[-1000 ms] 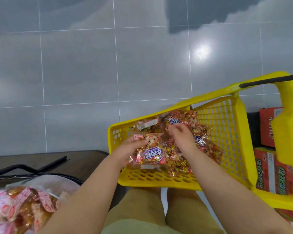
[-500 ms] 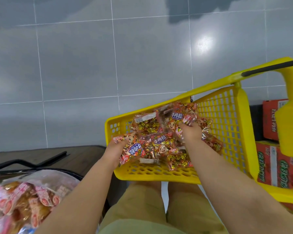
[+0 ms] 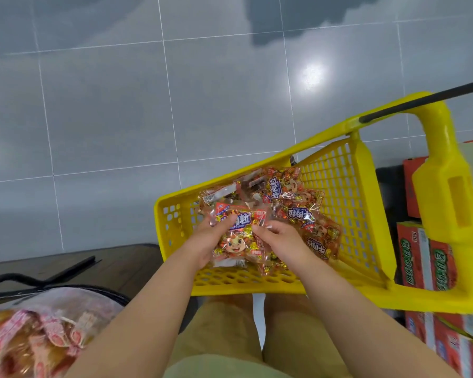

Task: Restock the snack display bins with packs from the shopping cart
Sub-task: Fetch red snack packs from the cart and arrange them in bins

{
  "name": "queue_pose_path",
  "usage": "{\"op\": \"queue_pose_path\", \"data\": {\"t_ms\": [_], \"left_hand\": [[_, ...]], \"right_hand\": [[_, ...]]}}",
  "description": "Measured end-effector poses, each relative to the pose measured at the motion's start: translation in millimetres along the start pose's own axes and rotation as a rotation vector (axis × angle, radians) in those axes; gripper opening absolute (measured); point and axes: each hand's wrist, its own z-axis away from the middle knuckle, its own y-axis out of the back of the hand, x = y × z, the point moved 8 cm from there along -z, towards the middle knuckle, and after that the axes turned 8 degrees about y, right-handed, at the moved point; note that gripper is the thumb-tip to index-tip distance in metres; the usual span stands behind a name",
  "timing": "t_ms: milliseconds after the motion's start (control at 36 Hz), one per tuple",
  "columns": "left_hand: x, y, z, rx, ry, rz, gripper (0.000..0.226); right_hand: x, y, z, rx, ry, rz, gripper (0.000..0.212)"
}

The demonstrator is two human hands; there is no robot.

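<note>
Snack packs [image 3: 298, 211] lie heaped in the yellow shopping cart [image 3: 366, 227]. The left hand [image 3: 208, 241] and right hand [image 3: 281, 241] each close their grip on the top pack [image 3: 238, 238], held just above the heap. Its blue label reads 牛肉粒 above a cartoon cow. Red cartons [image 3: 426, 263] beside the cart bear blurred green characters.

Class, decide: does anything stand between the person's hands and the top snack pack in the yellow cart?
Nothing visible does. The left hand grips the top snack pack from its left side, and the right hand touches its right edge.
</note>
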Motion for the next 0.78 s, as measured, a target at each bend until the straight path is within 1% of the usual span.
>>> {"op": "queue_pose_path", "data": {"t_ms": [28, 56, 83, 111, 139, 167, 194, 222, 250, 306, 333, 417, 444, 500, 556, 639, 667, 694, 722, 778], "left_hand": [[0.2, 0.5, 0.5, 0.012, -0.007, 0.003, 0.047], [-0.2, 1.4, -1.0, 0.016, -0.017, 0.008, 0.038], [-0.5, 2.9, -2.4, 0.020, -0.023, 0.023, 0.035], [-0.8, 4.2, -3.4, 0.022, -0.024, 0.045, 0.036], [-1.5, 5.7, -3.6, 0.033, -0.023, 0.068, 0.042], [-2.9, 8.9, -5.2, 0.054, -0.020, 0.081, 0.049], [-4.4, 12.3, -6.2, 0.081, -0.020, 0.096, 0.055], [-5.8, 15.4, -6.7, 0.103, -0.026, 0.114, 0.059], [-7.8, 18.2, -6.7, 0.122, -0.028, 0.129, 0.061], [-13.3, 21.9, -8.3, 0.140, -0.028, 0.119, 0.059], [-16.8, 23.6, -9.8, 0.138, -0.032, 0.111, 0.054], [-29.4, 29.5, -13.2, 0.139, -0.036, 0.097, 0.036], [-33.2, 31.5, -13.1, 0.146, -0.034, 0.103, 0.033], [-39.9, 34.6, -12.8, 0.156, -0.034, 0.136, 0.038], [-46.4, 37.0, -12.5, 0.162, -0.037, 0.180, 0.041], [-56.0, 38.4, -10.0, 0.177, -0.046, 0.248, 0.032], [-59.1, 37.7, -9.3, 0.180, -0.051, 0.266, 0.030], [-62.8, 36.9, -8.6, 0.185, -0.054, 0.281, 0.029], [-66.4, 36.2, -7.6, 0.192, -0.055, 0.294, 0.029], [-74.2, 34.9, -5.7, 0.206, -0.062, 0.318, 0.034]], "right_hand": [[-0.9, -1.8, -2.1, -0.021, 0.008, 0.023, 0.024], [-2.9, -1.4, -4.5, -0.024, 0.024, 0.038, 0.025], [-5.3, 3.2, -8.1, 0.006, 0.051, 0.067, 0.023], [-7.4, 13.4, -11.9, 0.086, 0.076, 0.114, 0.021], [-7.7, 29.3, -15.0, 0.219, 0.088, 0.173, 0.020], [-6.9, 48.9, -16.1, 0.382, 0.079, 0.241, 0.025], [-3.6, 67.9, -15.9, 0.533, 0.043, 0.314, 0.031], [2.5, 83.2, -16.4, 0.635, -0.020, 0.371, 0.039], [10.2, 93.2, -19.4, 0.672, -0.094, 0.397, 0.046], [23.2, 101.6, -29.1, 0.640, -0.208, 0.402, 0.056], [26.4, 103.3, -34.0, 0.626, -0.232, 0.393, 0.058], [29.1, 105.8, -42.6, 0.644, -0.229, 0.235, 0.064], [30.8, 105.2, -45.5, 0.647, -0.218, 0.162, 0.066], [34.5, 101.6, -51.6, 0.626, -0.203, 0.036, 0.076], [36.5, 93.9, -58.9, 0.542, -0.166, -0.036, 0.090], [37.8, 75.3, -66.2, 0.349, -0.105, 0.024, 0.108], [37.0, 71.3, -66.1, 0.327, -0.096, 0.049, 0.111], [35.9, 69.7, -66.3, 0.337, -0.079, 0.056, 0.111], [33.8, 69.8, -67.2, 0.364, -0.048, 0.043, 0.106], [30.5, 71.6, -69.6, 0.415, -0.013, -0.031, 0.088]]}}
